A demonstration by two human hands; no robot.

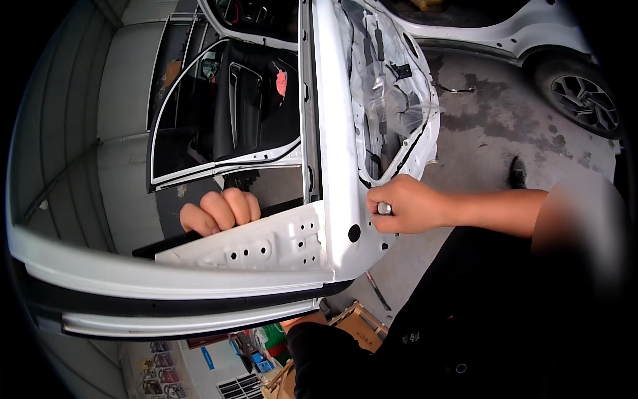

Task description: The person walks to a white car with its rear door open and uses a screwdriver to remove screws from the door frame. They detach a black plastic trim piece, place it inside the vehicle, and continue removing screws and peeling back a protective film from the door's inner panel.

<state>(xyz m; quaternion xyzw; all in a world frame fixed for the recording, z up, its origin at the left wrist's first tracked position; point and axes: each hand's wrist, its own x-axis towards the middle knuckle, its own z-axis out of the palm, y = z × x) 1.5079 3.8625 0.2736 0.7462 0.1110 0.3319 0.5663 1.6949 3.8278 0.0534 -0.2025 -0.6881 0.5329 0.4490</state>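
Note:
A white car door (pixel 337 226) without its trim stands in front of me, with its window frame reaching to the left. My left hand (pixel 222 211) is closed over the far edge of a white metal panel (pixel 279 243) with several holes, where a black strip (pixel 166 245) runs. My left arm passes behind the door frame, and the thumb is hidden. On the right, my right hand (pixel 415 205) makes a fist against the door's edge. A small silver round piece shows at its curled fingers; I cannot tell whether it is a tool's end or a ring.
Clear plastic film (pixel 392 100) hangs over the door's inner opening. Farther off is another door with a black lining (pixel 249 110). A car wheel (pixel 581 100) stands at the upper right on the stained grey floor (pixel 492 120). Below are wooden crates (pixel 359 326) and shelved goods.

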